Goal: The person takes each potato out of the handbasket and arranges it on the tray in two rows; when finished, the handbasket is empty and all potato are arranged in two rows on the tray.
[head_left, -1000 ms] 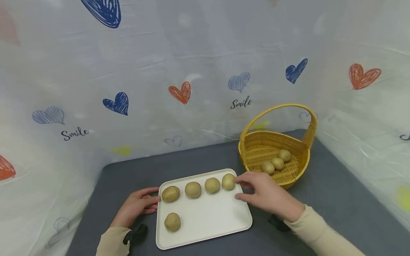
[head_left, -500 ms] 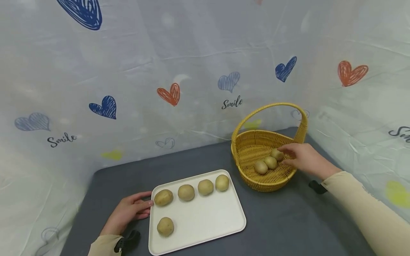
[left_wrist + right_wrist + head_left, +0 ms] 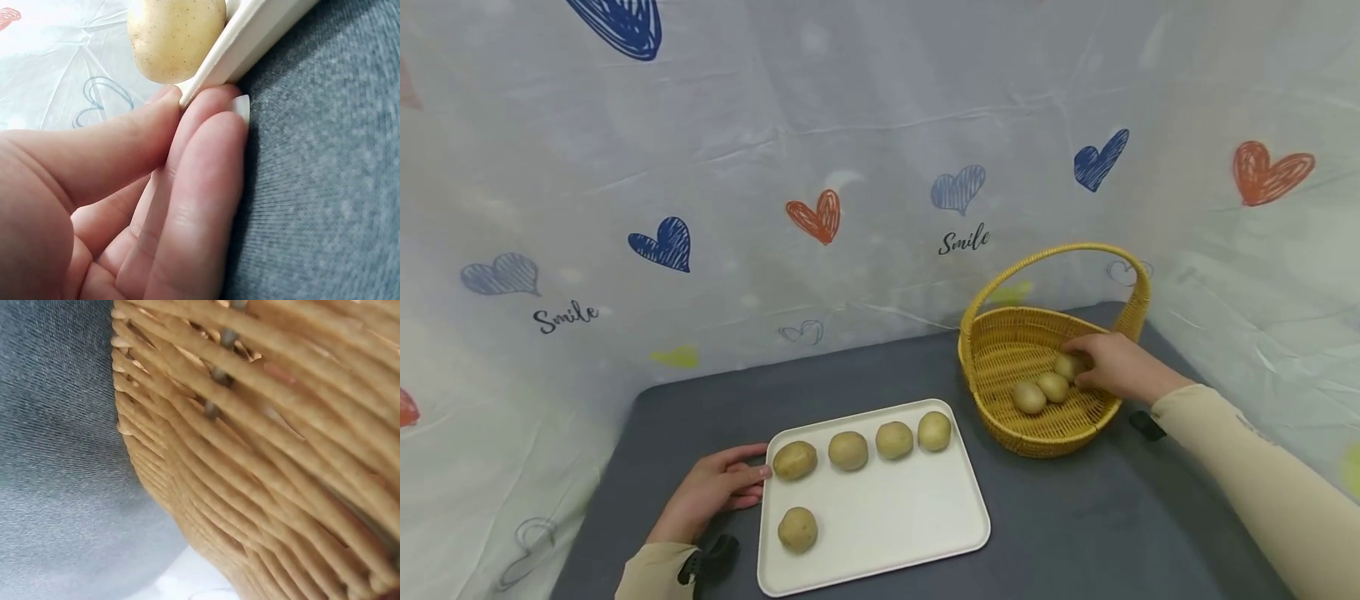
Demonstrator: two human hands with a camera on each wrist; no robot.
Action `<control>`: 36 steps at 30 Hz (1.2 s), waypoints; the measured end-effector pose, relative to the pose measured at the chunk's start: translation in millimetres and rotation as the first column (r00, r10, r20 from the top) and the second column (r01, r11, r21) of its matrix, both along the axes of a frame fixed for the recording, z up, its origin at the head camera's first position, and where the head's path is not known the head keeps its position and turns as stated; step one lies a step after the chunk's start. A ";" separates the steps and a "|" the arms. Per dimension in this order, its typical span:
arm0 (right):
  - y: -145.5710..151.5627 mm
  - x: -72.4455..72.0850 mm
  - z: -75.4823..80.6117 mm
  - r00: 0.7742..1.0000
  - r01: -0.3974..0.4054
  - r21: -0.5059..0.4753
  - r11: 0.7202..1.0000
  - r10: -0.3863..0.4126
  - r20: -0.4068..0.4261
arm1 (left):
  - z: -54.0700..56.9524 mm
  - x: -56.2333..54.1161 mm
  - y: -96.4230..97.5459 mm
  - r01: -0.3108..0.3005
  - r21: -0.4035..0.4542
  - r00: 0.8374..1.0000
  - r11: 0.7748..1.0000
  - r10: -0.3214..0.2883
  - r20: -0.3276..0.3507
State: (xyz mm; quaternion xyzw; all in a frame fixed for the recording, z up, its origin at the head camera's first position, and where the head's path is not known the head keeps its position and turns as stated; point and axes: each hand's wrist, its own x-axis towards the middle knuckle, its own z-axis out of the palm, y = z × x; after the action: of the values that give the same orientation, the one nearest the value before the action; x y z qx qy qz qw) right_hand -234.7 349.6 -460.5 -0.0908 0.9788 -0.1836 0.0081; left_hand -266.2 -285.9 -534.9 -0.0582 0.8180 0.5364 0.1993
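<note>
While the right hand (image 3: 1116,364) was beside the potato at the tray's upper right corner a second ago, it has since crossed to the basket (image 3: 1003,342) and now reaches over its right rim. Half a second ago its fingers were spread near the farthest of the three potatoes in there; now fingers and thumb have closed in around that far potato (image 3: 1069,367), which sits on the basket floor, partly covered by the hand. How firm the grip is I cannot tell.

The left hand (image 3: 718,487) has stayed at the left edge of the white tray (image 3: 887,517), pinching the rim between thumb and fingers, as the left wrist view shows. The tray's load is unchanged: a back row of four potatoes (image 3: 847,451) and a single front potato (image 3: 797,529) near the left edge.

Beside the far potato in the basket lie a middle potato (image 3: 1053,387) and a near potato (image 3: 1028,397), close together in a slanting line. The handle (image 3: 1078,247) arches over the basket, its thick right end rising just behind the right hand. The woven wall fills most of the right wrist view and hides the fingers there. Tray and basket stand apart on the grey bench (image 3: 1045,517), backed by a pale sheet (image 3: 880,125) printed with hearts and "Smile".
</note>
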 end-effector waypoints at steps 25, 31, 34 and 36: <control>-0.1 4.8 10.6 0.994 0.020 0.044 0.999 -0.016 -0.105 | 1.5 4.4 -0.5 -0.032 0.013 0.999 0.999 0.032 -0.015; -28.0 28.7 24.8 0.986 0.002 0.009 1.000 -0.001 -0.166 | 5.2 6.3 -1.6 -0.024 0.028 0.999 0.999 0.025 -0.034; -52.3 41.9 26.8 0.978 -0.024 -0.026 0.999 0.018 -0.206 | 6.1 6.5 -0.3 -0.022 0.035 0.999 0.999 0.023 -0.041; -70.6 49.8 26.9 0.975 -0.039 -0.060 0.997 0.025 -0.221 | 6.5 6.4 0.3 -0.022 0.041 0.999 0.999 0.024 -0.042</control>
State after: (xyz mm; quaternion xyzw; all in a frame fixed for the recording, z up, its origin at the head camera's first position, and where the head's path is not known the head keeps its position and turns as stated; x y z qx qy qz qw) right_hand -184.9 279.0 -433.6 -0.1266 0.9657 -0.2035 -0.1002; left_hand -259.8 -285.6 -528.4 -0.0522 0.8102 0.5564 0.1768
